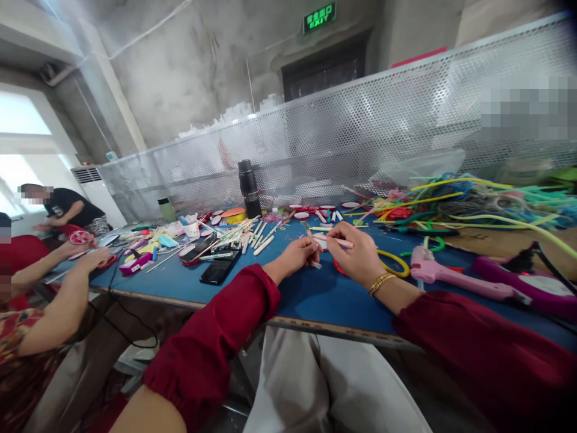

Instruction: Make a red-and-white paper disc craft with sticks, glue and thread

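Note:
My left hand (295, 257) is above the blue table, its fingers pinching a thin, narrow strip (308, 228) that stands up from the fingertips. A small clear end shows below those fingers. Close beside it on the right, my right hand (360, 255) grips a pale pink stick (345, 242) like a pen, its tip pointing towards the left hand. Behind the fingers lies a small whitish piece (321, 242), partly hidden. A yellow ring (399, 264) and a red curved edge lie by the right wrist, partly covered.
On the right are a pink glue gun (455, 278), a purple device (527, 285) and a heap of coloured strips (487, 201). Leftward lie a black phone (220, 266), many sticks (243, 234) and a black bottle (249, 189). A co-worker's hands (97, 258) are at far left.

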Available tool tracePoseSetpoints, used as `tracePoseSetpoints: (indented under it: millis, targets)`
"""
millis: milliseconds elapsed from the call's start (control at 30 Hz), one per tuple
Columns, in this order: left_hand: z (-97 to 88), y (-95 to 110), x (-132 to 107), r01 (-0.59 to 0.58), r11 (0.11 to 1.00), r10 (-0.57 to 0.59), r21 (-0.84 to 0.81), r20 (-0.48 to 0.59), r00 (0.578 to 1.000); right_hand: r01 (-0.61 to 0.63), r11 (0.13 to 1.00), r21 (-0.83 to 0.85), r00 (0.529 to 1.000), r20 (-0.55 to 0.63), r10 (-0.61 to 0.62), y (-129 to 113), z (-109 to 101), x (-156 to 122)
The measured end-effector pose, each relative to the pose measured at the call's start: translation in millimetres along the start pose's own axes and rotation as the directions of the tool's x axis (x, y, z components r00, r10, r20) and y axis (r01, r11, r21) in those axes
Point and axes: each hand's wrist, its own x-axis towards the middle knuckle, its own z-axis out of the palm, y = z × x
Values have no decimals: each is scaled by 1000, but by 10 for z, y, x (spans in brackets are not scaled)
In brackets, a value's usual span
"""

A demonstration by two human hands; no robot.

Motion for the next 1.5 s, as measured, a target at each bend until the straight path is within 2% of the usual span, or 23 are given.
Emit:
tracePoseSetpoints:
  millis: [233, 600, 833, 1033, 1500]
  targets:
    - [-1, -20, 10, -7, 1000, 7, -5, 3, 1000, -5, 1000, 0, 1000, 29, 5, 8, 6, 3]
    - [29, 65, -28, 12, 1000, -12, -4, -2, 1000, 8, 1000, 9, 998, 55, -9, -4, 8, 7]
    - [10, 31, -16, -11, 1000, 11, 4, 7, 1000, -6, 999, -33, 1000, 12, 7, 26, 20, 8]
    - [3, -3, 6, -13, 1000, 13, 7, 10, 1000, 5, 1000, -12, 999, 52, -4, 25, 28, 5]
    - [10, 19, -9, -7, 1000, 7, 9, 10, 1000, 2, 1000, 1, 999, 40, -2, 38, 31, 3]
